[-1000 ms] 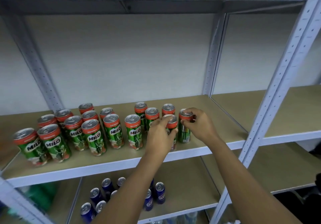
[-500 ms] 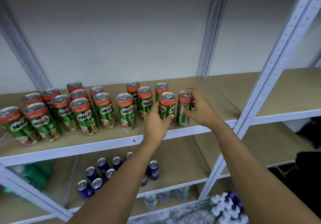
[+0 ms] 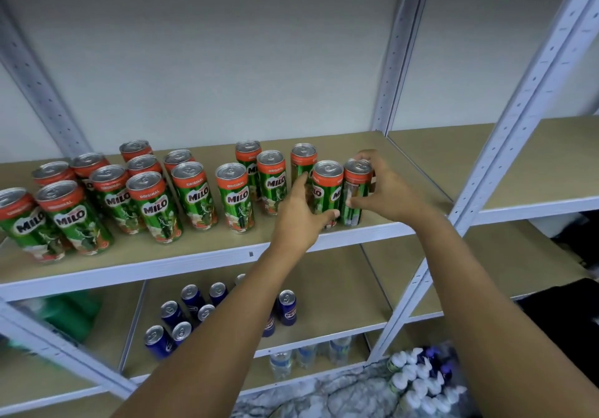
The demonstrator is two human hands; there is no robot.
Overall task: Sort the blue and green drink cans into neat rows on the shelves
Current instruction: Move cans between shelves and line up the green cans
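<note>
Green cans (image 3: pixel 235 197), sixteen counted, stand on the upper shelf (image 3: pixel 194 255), unmoved since a moment ago; eight blue cans (image 3: pixel 287 307) are seen below. Near the shelf's right front edge, the second-last can (image 3: pixel 327 190) is clasped by the left hand (image 3: pixel 299 220), the end can (image 3: pixel 356 190) by the right hand (image 3: pixel 385 190), as before.

Left forearm (image 3: pixel 207 336) hides some blue cans (image 3: pixel 181 320); bottom-right bottles (image 3: pixel 418 375) blurred.

Shelf (image 3: pixel 418 171) right of cans (image 3: pixel 194 195) bare; behind, probably tight.
</note>
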